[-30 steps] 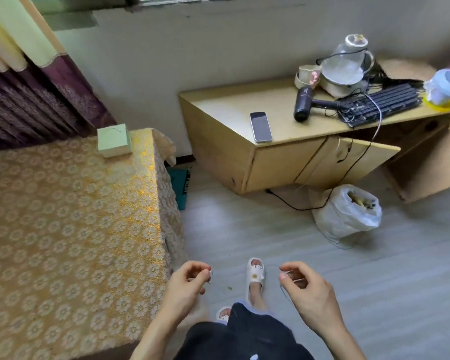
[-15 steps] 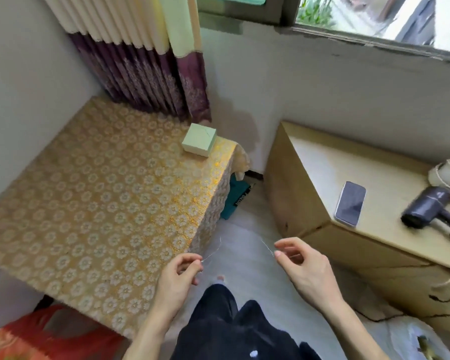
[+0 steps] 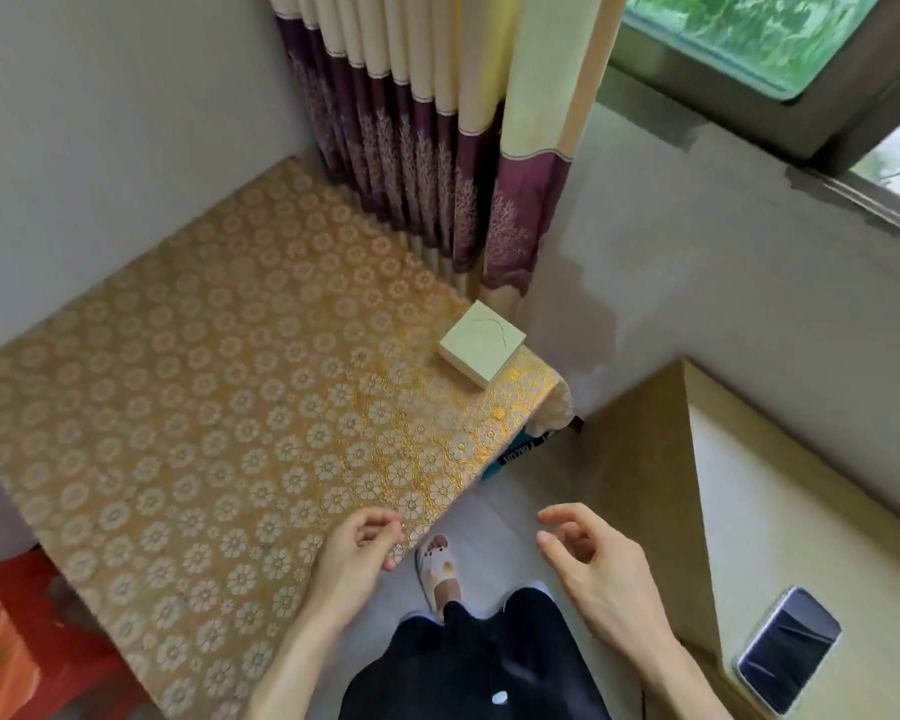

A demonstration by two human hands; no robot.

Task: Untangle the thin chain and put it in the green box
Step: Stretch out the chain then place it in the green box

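Your left hand (image 3: 357,556) pinches the chain (image 3: 399,544), a tiny glint at its fingertips; your right hand (image 3: 593,569) hangs loosely open, holding nothing; the box (image 3: 481,345) sits well beyond your fingers; the chain looks light, floppy, easily knotted; pinch one end.

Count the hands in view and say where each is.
2. The left hand, fingers curled, is over the edge of the gold tablecloth. The right hand, fingers loose, is over the floor beside the wooden desk. None seems hidden.

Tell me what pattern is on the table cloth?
The cloth is golden-yellow with rows of pale round flowers; the head view shows it best.
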